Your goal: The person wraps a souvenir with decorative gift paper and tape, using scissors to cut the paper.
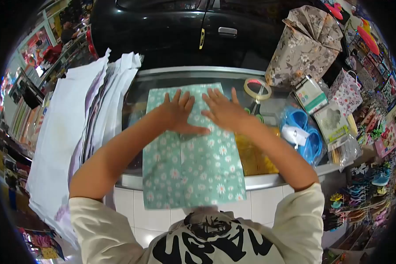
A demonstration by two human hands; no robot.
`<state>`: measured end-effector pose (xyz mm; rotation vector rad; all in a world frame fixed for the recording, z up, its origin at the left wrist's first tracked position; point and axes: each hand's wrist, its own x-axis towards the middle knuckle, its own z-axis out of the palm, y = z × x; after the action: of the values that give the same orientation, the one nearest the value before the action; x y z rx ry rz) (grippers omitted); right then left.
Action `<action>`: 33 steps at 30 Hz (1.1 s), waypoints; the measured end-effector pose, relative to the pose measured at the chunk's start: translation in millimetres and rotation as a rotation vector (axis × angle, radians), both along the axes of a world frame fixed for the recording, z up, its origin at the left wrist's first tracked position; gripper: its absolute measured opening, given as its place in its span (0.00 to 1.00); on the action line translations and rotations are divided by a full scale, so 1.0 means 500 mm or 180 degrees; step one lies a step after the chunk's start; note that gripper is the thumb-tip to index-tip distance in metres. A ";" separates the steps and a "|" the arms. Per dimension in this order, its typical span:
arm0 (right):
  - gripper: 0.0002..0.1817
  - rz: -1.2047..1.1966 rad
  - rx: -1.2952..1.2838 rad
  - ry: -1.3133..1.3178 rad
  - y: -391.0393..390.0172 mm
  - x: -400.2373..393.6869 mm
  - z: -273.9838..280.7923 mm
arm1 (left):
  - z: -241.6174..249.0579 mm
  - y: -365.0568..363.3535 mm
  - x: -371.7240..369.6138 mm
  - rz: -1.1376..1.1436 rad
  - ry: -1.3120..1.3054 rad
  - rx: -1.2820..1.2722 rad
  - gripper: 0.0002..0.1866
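A green sheet of floral paper (193, 171) with white daisies lies on the glass counter (134, 99), its near end hanging past the front edge. A seam runs down its middle. My left hand (179, 113) rests flat on its upper left part, fingers spread, thumb pointing right. My right hand (224, 109) lies on the upper right part with its fingers apart. Both palms face down and neither hand holds anything. Right of the paper are a tape roll (257, 89) and scissors with green and black handles (256, 110).
Large white paper sheets (59, 127) are stacked at the left. A floral wrapped bag (303, 48) stands at the back right, near blue plastic items (311, 145), packaged boxes (310, 94) and a small floral bag (344, 90). A black car (162, 35) is behind the counter.
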<state>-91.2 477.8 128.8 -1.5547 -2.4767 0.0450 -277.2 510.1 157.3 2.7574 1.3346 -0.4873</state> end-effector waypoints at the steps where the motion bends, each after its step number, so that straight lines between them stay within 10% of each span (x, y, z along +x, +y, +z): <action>1: 0.31 -0.0114 -0.0081 -0.0088 -0.006 -0.003 -0.013 | 0.002 -0.007 0.000 -0.0040 0.0073 0.0014 0.69; 33: 0.39 -0.0108 -0.0598 0.0245 0.016 -0.021 0.032 | 0.005 -0.020 -0.012 -0.0135 -0.0669 0.0109 0.56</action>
<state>-101.5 485.6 144.7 -1.6333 -2.4455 0.3349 -283.0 499.9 159.8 2.7757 1.2497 -0.1709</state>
